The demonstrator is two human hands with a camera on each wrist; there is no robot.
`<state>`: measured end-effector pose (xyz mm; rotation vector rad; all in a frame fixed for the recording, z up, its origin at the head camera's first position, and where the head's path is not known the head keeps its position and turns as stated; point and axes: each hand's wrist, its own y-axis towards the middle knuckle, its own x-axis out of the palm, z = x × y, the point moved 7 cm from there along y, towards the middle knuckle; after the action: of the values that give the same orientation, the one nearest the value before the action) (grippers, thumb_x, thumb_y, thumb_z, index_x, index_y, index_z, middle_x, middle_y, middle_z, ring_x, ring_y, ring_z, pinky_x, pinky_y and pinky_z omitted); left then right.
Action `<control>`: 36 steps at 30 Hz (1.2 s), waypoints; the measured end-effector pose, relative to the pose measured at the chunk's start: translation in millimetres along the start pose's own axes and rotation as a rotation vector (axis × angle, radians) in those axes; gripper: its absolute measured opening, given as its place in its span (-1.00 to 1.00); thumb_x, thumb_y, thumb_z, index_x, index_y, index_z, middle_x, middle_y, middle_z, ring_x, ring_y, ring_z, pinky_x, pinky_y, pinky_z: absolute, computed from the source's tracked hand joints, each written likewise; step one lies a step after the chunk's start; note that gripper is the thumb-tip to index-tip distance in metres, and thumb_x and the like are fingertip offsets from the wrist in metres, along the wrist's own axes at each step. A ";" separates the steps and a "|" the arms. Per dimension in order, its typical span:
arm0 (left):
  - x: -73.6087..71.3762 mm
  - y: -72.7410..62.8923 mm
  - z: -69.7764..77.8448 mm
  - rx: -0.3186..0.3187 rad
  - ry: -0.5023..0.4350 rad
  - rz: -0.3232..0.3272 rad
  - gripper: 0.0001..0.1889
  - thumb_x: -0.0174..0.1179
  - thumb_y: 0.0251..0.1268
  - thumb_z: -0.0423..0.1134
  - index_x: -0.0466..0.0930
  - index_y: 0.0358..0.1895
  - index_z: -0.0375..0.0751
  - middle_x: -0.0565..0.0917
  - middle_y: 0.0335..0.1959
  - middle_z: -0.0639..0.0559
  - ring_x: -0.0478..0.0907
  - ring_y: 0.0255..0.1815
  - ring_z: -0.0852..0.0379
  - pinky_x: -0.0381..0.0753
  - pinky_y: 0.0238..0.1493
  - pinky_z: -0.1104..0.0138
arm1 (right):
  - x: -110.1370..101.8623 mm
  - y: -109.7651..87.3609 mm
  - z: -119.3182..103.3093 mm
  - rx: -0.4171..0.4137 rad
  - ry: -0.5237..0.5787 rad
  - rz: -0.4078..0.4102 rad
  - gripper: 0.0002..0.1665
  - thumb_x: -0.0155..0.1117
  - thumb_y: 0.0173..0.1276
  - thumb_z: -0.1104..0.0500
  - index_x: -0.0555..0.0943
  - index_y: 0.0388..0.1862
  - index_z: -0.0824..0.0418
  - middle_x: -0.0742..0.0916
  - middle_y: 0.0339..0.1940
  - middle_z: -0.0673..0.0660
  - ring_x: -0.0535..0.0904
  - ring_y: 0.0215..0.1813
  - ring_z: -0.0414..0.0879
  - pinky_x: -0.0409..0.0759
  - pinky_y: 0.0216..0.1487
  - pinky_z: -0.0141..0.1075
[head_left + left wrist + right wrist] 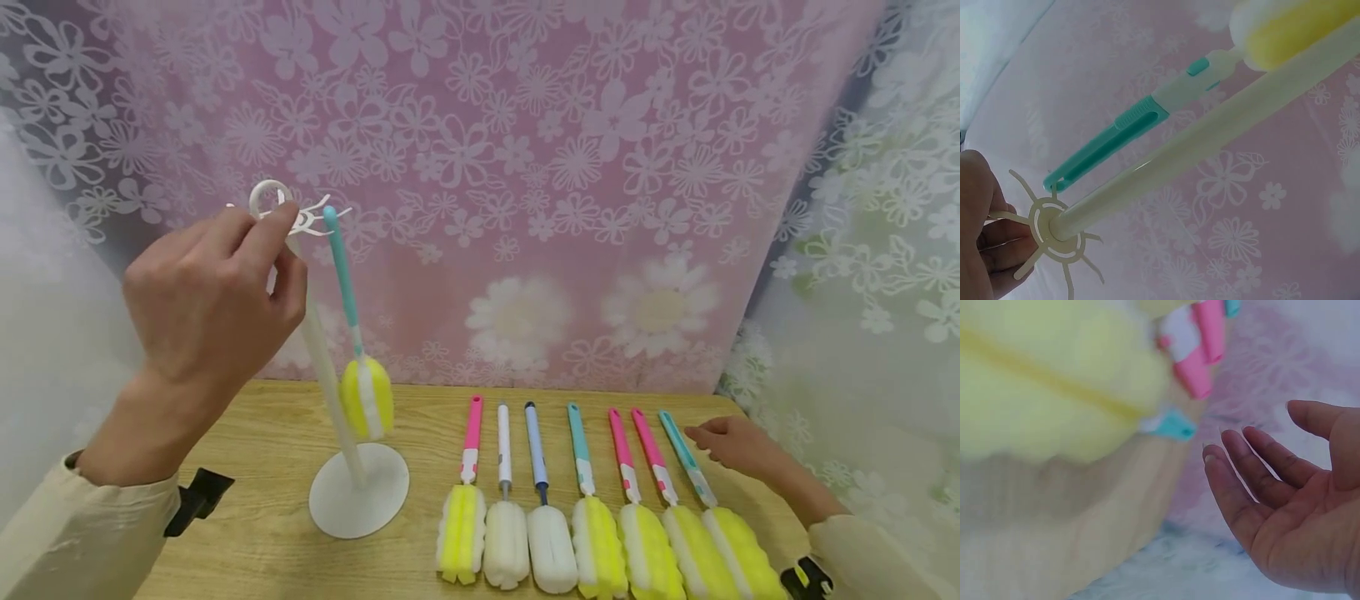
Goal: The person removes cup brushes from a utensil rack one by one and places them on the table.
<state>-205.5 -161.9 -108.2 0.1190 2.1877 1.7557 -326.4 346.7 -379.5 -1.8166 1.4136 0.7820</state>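
My left hand [217, 292] grips the top of a white stand [326, 375], near its ring and thin hooks; the exact grip is partly hidden. A sponge brush with a teal handle [341, 267] and yellow-white head hangs from one hook. The left wrist view shows this teal handle [1107, 147] beside the pole [1210, 134], and my fingers [1007, 250] curled behind the hooks. At the right, my right hand [735, 442] hovers by the rightmost teal-handled brush [686, 454]. In the right wrist view this hand [1291, 506] has loosely bent fingers holding nothing, apart from the brush.
Several sponge brushes lie in a row on the wooden table [262, 467], among them a pink-handled one [472, 429], a white one [504, 442] and a blue one [536, 442]. The stand's round base [382, 496] rests left of them. A flowered pink curtain [525, 208] hangs behind.
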 end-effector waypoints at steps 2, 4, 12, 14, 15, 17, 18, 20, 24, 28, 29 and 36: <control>0.4 -1.8 -0.9 0.019 0.005 -0.009 -0.59 -0.17 0.23 -0.33 0.70 -0.08 -0.25 0.51 -0.57 -0.21 0.25 -0.76 -0.12 0.12 -0.76 0.19 | -1.9 -0.3 -15.8 -0.036 0.008 0.007 -0.33 -0.08 0.52 -0.07 0.45 0.11 0.59 0.62 -0.03 0.44 0.60 -0.07 0.26 0.61 -0.16 -0.02; 0.9 -3.7 -1.5 0.034 0.002 -0.018 -0.58 -0.19 0.22 -0.36 0.70 -0.07 -0.23 0.49 -0.57 -0.21 0.23 -0.76 -0.11 0.08 -0.77 0.21 | -3.4 -0.9 -31.5 -0.060 0.022 0.018 -0.32 -0.10 0.53 -0.09 0.45 0.14 0.55 0.61 0.00 0.42 0.58 -0.02 0.28 0.60 -0.12 0.02; 1.6 -6.3 -1.2 0.106 -0.014 -0.064 -0.61 -0.13 0.25 -0.44 0.69 -0.06 -0.14 0.58 -0.36 -0.18 0.47 -0.53 -0.19 0.20 -0.81 0.16 | -2.5 -10.1 -108.1 -0.180 -0.030 0.136 -0.38 -0.07 0.50 -0.14 0.54 0.13 0.38 0.67 -0.04 0.25 0.60 -0.03 0.18 0.56 -0.10 0.09; 1.8 -5.7 -1.4 0.114 -0.010 -0.075 -0.62 -0.12 0.22 -0.45 0.70 -0.10 -0.16 0.59 -0.32 -0.17 0.51 -0.41 -0.21 0.24 -0.81 0.13 | 0.5 -12.2 -126.4 -0.209 -0.041 0.170 -0.39 -0.05 0.49 -0.15 0.55 0.13 0.34 0.67 -0.04 0.23 0.59 -0.02 0.17 0.56 -0.10 0.09; 1.9 -5.5 -1.8 0.111 -0.011 -0.078 -0.63 -0.11 0.22 -0.45 0.71 -0.12 -0.16 0.60 -0.33 -0.16 0.50 -0.38 -0.21 0.23 -0.81 0.12 | 2.6 -13.2 -135.5 -0.226 -0.035 0.182 -0.40 -0.04 0.49 -0.13 0.54 0.14 0.34 0.66 -0.03 0.24 0.58 -0.01 0.19 0.55 -0.09 0.09; 2.0 -4.9 -3.3 0.088 -0.023 -0.081 -0.63 -0.12 0.22 -0.43 0.73 -0.16 -0.18 0.61 -0.34 -0.14 0.50 -0.36 -0.20 0.22 -0.81 0.12 | 7.1 -15.1 -152.2 -0.243 -0.031 0.213 -0.40 -0.02 0.47 -0.15 0.54 0.16 0.31 0.66 0.01 0.24 0.57 0.02 0.18 0.55 -0.07 0.10; 1.8 -4.7 -4.3 0.072 -0.031 -0.082 -0.62 -0.14 0.22 -0.39 0.74 -0.18 -0.18 0.62 -0.35 -0.13 0.50 -0.34 -0.19 0.23 -0.81 0.11 | 9.9 -15.9 -160.5 -0.254 -0.023 0.228 -0.39 -0.01 0.47 -0.16 0.54 0.17 0.29 0.65 0.03 0.23 0.57 0.03 0.17 0.54 -0.06 0.09; 1.3 -4.4 -6.4 0.040 -0.049 -0.082 -0.61 -0.16 0.21 -0.30 0.75 -0.23 -0.21 0.63 -0.38 -0.12 0.51 -0.31 -0.18 0.28 -0.78 0.09 | 16.5 -17.0 -177.2 -0.286 0.016 0.238 -0.41 0.00 0.46 -0.16 0.55 0.17 0.26 0.66 0.03 0.20 0.57 0.04 0.14 0.54 -0.04 0.08; 0.0 -3.1 -9.0 -0.027 -0.083 -0.063 -0.57 -0.13 0.24 -0.07 0.73 -0.37 -0.23 0.64 -0.45 -0.12 0.52 -0.35 -0.16 0.38 -0.63 0.04 | 30.7 -15.2 -208.9 -0.374 0.116 0.254 -0.50 0.04 0.45 -0.13 0.60 0.11 0.18 0.69 -0.05 0.08 0.60 -0.03 0.01 0.57 -0.08 -0.03; 0.0 -1.4 -7.2 -0.063 -0.071 -0.043 -0.54 -0.07 0.33 0.02 0.68 -0.46 -0.25 0.63 -0.50 -0.12 0.52 -0.43 -0.16 0.39 -0.55 0.08 | 46.2 -12.1 -238.0 -0.462 0.225 0.238 -0.60 0.05 0.46 -0.08 0.60 0.08 0.11 0.68 -0.10 -0.02 0.60 -0.11 -0.13 0.58 -0.11 -0.14; 0.1 -1.4 -6.1 -0.063 -0.062 -0.038 -0.54 -0.06 0.35 0.00 0.67 -0.47 -0.26 0.63 -0.50 -0.12 0.51 -0.45 -0.16 0.38 -0.57 0.09 | 50.1 -11.7 -245.5 -0.486 0.249 0.234 -0.62 0.06 0.46 -0.08 0.60 0.07 0.09 0.68 -0.11 -0.04 0.60 -0.13 -0.16 0.58 -0.11 -0.16; 0.0 -1.7 -1.3 -0.089 -0.041 0.021 -0.61 -0.05 0.33 -0.08 0.56 -0.57 -0.24 0.62 -0.52 -0.07 0.36 -0.61 -0.10 0.18 -0.69 0.17 | 74.3 -7.0 -298.3 -0.623 0.390 0.193 -0.67 0.10 0.45 -0.03 0.59 0.09 0.03 0.67 -0.08 -0.11 0.60 -0.13 -0.23 0.57 -0.08 -0.23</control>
<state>-205.7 -163.5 -109.5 0.1556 2.0838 1.8417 -290.1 63.1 -266.1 -2.4300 1.7425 1.1003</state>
